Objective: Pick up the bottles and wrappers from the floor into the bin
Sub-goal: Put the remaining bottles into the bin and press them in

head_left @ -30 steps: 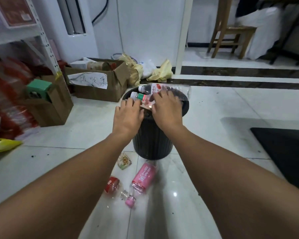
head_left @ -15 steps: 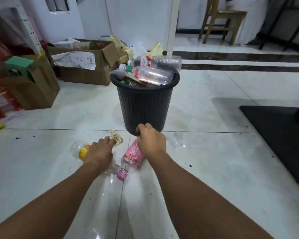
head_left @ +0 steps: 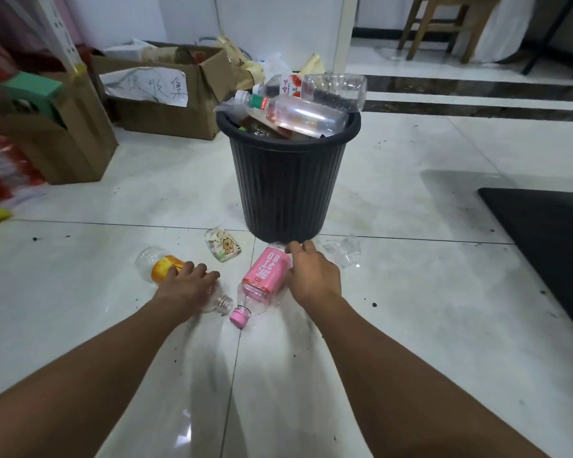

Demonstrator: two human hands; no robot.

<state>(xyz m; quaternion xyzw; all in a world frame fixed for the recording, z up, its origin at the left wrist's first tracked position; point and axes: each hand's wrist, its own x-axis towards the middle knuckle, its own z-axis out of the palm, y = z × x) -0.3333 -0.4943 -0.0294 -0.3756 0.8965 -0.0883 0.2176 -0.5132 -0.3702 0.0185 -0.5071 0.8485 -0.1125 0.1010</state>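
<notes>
A black ribbed bin (head_left: 288,180) stands on the white tile floor, heaped with clear bottles (head_left: 306,116) above its rim. In front of it lie a clear bottle with an orange label (head_left: 158,267), a pink-labelled bottle with a pink cap (head_left: 263,276), a small printed wrapper (head_left: 224,249) and a crumpled clear plastic piece (head_left: 343,254). My left hand (head_left: 187,285) lies over the middle of the orange-label bottle, fingers curled over it. My right hand (head_left: 311,276) touches the right side of the pink bottle, fingers stretched toward the bin's foot.
Open cardboard boxes (head_left: 166,104) stand at the back left, one with a handwritten paper sheet. A black mat (head_left: 543,233) covers the floor on the right. A wooden chair (head_left: 444,24) stands far back. Yellowish crumpled bags (head_left: 248,71) lie behind the bin.
Both hands came down from the bin's top to the floor. The left hand has settled on the orange-label bottle and the right has reached the pink bottle.
</notes>
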